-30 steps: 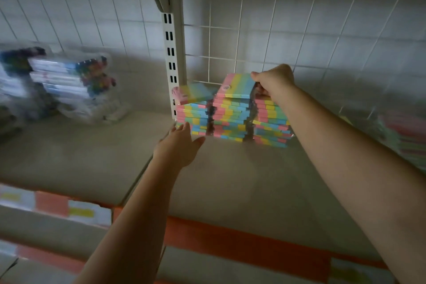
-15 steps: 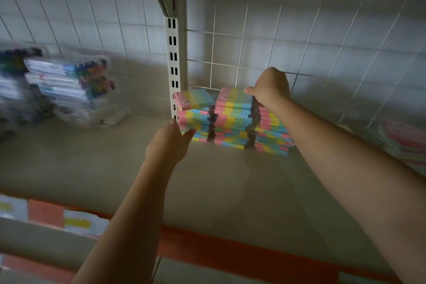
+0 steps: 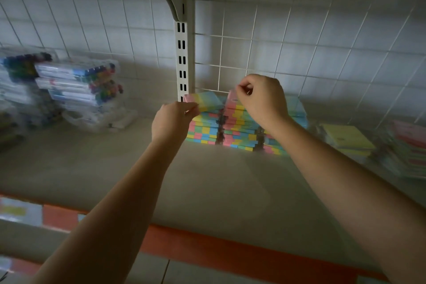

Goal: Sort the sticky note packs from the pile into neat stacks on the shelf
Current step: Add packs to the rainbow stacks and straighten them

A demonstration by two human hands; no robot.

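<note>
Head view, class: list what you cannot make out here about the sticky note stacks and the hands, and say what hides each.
- Right stack: mostly behind the right hand and wrist; height unclear.
- Left hand: fingers face away, so its hold on the top pack is uncertain.
- Pile at the right edge: blurred, cut off.
- Print on packs: too small.

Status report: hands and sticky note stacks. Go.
Left hand pinching top pack of left stack. Right hand pinching middle stack's top pack. Nothing blocking the shelf.
</note>
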